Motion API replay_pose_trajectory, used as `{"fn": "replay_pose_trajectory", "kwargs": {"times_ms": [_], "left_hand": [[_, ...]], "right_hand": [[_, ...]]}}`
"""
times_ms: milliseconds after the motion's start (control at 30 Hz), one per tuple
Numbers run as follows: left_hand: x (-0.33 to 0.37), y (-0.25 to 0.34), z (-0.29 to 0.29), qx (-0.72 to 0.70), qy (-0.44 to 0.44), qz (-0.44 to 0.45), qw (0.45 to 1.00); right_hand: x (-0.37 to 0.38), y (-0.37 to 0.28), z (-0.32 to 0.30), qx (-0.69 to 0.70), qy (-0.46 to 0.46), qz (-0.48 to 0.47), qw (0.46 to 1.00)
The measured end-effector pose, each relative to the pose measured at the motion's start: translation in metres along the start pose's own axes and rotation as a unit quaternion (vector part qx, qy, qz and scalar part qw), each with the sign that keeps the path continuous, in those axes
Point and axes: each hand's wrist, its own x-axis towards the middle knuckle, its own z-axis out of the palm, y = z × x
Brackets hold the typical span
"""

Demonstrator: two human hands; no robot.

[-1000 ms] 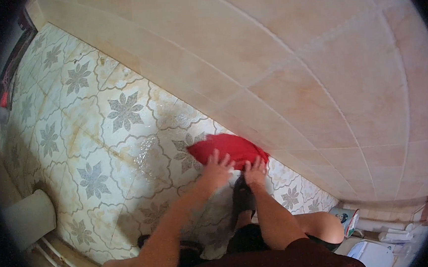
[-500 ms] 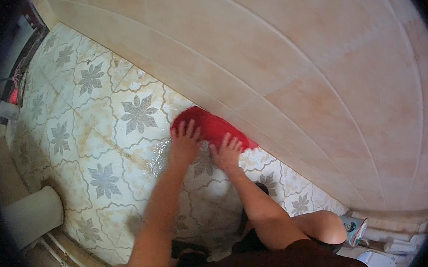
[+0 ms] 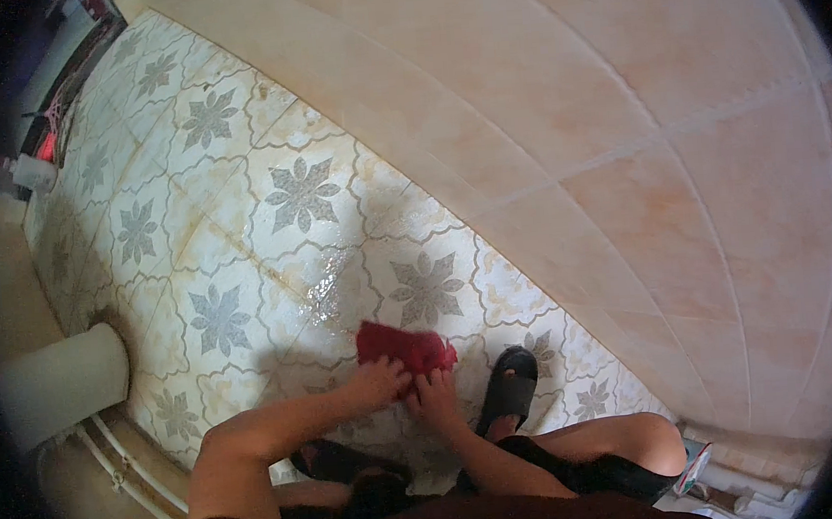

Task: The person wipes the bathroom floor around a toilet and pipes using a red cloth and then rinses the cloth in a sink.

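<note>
A red cloth (image 3: 398, 346) is bunched up close in front of my feet, above the wet tiled floor (image 3: 338, 241). My left hand (image 3: 382, 381) has its fingers curled over the cloth's near left part. Close beside it, my right hand (image 3: 435, 395) grips the near right part. Both palms are hidden from above. Water glistens on the tiles just beyond the cloth.
A tiled beige wall (image 3: 563, 153) runs diagonally along the right. My feet in dark sandals (image 3: 508, 388) stand on either side of my hands. At the left are a white cylindrical fixture (image 3: 68, 380), white pipes (image 3: 127, 473) and a pale bottle (image 3: 34, 173).
Both hands have drawn the cloth from the wall's foot back toward my feet. It was spread under flat hands and is now bunched. The view has shifted a little.
</note>
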Motion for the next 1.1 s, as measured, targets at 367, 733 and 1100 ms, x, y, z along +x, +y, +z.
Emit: {"fn": "replay_pose_trajectory", "kwargs": {"times_ms": [367, 733, 1100], "left_hand": [[0.002, -0.080, -0.036, 0.001, 0.044, -0.237, 0.971], [-0.092, -0.015, 0.017, 0.067, -0.015, -0.308, 0.949], [-0.046, 0.103, 0.125, -0.120, 0.181, -0.359, 0.908]], "right_hand": [[0.110, -0.007, -0.011, 0.010, 0.044, -0.085, 0.995], [0.150, -0.060, -0.012, -0.163, -0.250, -0.184, 0.936], [0.123, -0.075, -0.018, -0.197, -0.378, -0.180, 0.887]]}}
